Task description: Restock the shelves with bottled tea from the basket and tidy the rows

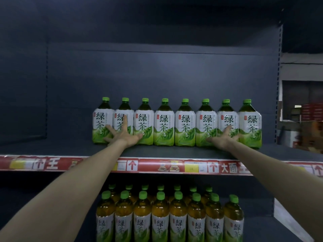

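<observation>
Several green tea bottles (164,123) with green caps and white-green labels stand in one row on the upper shelf (174,151). My left hand (123,134) lies flat with spread fingers against the fronts of the row's leftmost three bottles. Toward the other end, my right hand (222,137) presses with straight fingers on the sixth and seventh bottles. Neither hand grips anything. Below, more tea bottles (160,213) fill the lower shelf in rows. No basket is in view.
A red price strip (174,165) runs along the upper shelf's front edge. The shelf stretches bare to the left of the row (52,145). At the far right, beyond the shelf upright (277,84), stand stacked cartons (311,112).
</observation>
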Available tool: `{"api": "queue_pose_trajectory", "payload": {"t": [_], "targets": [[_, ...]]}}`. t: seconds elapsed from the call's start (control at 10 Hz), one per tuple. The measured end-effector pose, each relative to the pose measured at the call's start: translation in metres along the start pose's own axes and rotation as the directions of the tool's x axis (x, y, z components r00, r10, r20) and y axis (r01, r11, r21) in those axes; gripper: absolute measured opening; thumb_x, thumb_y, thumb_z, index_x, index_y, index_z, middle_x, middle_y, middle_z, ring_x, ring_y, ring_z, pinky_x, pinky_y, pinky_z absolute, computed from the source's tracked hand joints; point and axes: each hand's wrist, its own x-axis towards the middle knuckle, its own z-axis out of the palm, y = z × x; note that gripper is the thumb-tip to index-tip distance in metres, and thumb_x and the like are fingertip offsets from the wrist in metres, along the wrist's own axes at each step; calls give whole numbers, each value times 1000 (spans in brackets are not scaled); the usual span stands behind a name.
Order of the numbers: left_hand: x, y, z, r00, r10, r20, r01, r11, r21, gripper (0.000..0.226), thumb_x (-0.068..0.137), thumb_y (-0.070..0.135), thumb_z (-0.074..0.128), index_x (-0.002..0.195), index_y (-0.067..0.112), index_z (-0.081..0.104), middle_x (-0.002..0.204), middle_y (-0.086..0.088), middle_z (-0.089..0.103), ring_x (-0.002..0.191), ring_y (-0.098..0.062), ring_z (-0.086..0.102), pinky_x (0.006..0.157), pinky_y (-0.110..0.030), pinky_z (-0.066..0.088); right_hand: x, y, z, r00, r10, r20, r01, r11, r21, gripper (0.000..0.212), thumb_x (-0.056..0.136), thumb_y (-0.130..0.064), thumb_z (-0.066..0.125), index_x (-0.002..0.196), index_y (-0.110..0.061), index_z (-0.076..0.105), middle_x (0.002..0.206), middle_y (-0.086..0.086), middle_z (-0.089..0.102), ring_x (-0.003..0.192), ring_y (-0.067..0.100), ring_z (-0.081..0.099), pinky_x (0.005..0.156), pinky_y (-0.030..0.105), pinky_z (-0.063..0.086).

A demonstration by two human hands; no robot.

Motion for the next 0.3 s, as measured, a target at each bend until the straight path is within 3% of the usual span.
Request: {"api": "queue_pose_trajectory", "payload": {"t": [0.1, 0.2, 0.3], "targets": [[-23, 2, -10, 997, 65, 46, -63, 997, -40, 108, 92, 68, 63, 156, 54, -23, 168, -17, -30, 160, -43, -9, 129, -59, 6, -9, -2, -3, 1000, 1, 17, -1, 1000, 29, 109, 96, -57, 63, 164, -24, -16, 170, 24, -15, 157, 47, -4, 126, 60, 4], [-46, 9, -18, 995, 98, 0, -96, 976, -197, 99, 96, 56, 64, 164, 46, -7, 174, -16, -12, 161, -39, 6, 130, -51, 14, -28, -8, -5, 998, -62, 19, 60, 994, 90, 94, 97, -57, 59, 165, -19, 7, 168, 27, 18, 151, 48, 29, 122, 62, 29], [-83, 24, -29, 985, 105, -141, -157, 881, -447, 71, 97, 36, 63, 162, 25, 35, 166, -8, 38, 150, -32, 39, 121, -41, 33, -73, -26, -1, 971, -219, -91, 232, 957, 172, 75, 101, -47, 58, 160, -13, 27, 154, 21, 46, 124, 37, 60, 103, 52, 53]]}}
